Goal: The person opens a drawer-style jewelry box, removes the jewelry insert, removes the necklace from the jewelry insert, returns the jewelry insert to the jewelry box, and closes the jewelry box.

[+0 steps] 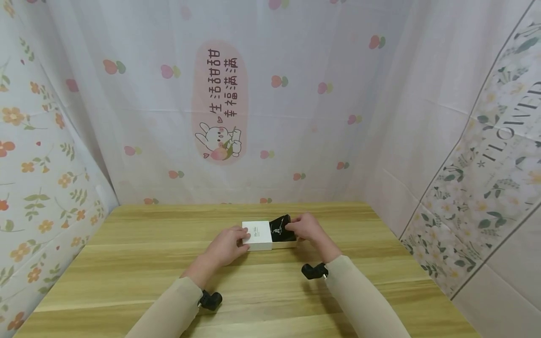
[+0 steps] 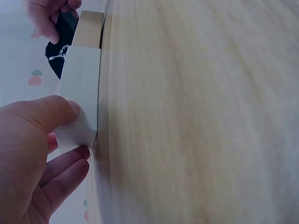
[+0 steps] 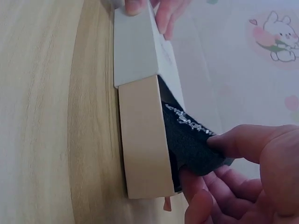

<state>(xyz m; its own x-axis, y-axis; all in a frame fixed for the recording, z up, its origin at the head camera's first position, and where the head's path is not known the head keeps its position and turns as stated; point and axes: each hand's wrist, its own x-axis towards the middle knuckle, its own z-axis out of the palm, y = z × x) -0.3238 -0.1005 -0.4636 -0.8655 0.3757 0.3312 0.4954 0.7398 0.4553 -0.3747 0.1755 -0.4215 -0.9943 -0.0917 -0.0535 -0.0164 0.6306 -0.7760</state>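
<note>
Head view: peach-printed white fabric backdrop (image 1: pixel 304 117), yellowish wood-grain table (image 1: pixel 135 253), left hand (image 1: pixel 227 245), right hand (image 1: pixel 308 227); white rectangular cardboard sleeve (image 1: pixel 259 234) on table, gripped by left, blocks part of cream cardboard drawer (image 3: pixel 144 140); tilted black flat insert (image 3: pixel 192 145) pinched by right; silver chain (image 3: pixel 185 120) atop.

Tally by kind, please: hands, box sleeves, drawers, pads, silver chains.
Hands: 2 (left hand, right hand)
Sleeves: 1 (white sleeve)
Drawers: 1 (tan drawer)
Pads: 1 (black pad)
Chains: 1 (silver chain)
Total: 6
</note>
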